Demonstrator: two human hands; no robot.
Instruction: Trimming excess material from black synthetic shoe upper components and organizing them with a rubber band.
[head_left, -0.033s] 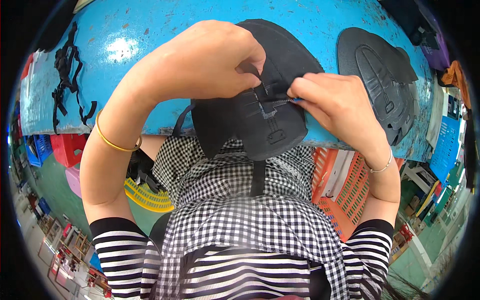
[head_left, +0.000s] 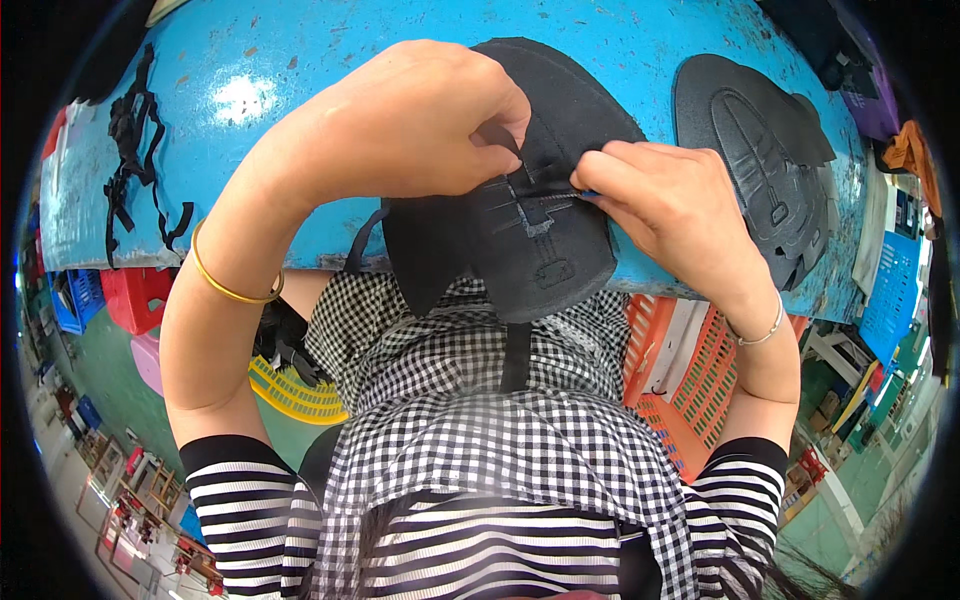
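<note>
A black padded fabric piece (head_left: 575, 255), rounded with stitched lines and a frayed pale seam, lies over the near edge of the blue table, its lower end hanging toward my lap. My left hand (head_left: 420, 120) is closed, thumb and finger pinching a narrow black strip (head_left: 512, 150) at the middle of the piece. On its right side my right hand (head_left: 660, 195) is also closed, fingertips pinched beside the seam. A tiny bit of blue shows at those fingertips; what it belongs to is hidden.
A stack of similar black pieces (head_left: 755, 150) lies at the right on the blue table (head_left: 330, 40). Tangled black straps (head_left: 130, 140) rest at the left. Below the table edge are an orange crate (head_left: 690, 390), a yellow basket (head_left: 300, 392) and a red stool (head_left: 135, 298).
My right hand has shifted very slightly up and left, and less of the blue bit shows at its fingertips. My left hand stays in place.
</note>
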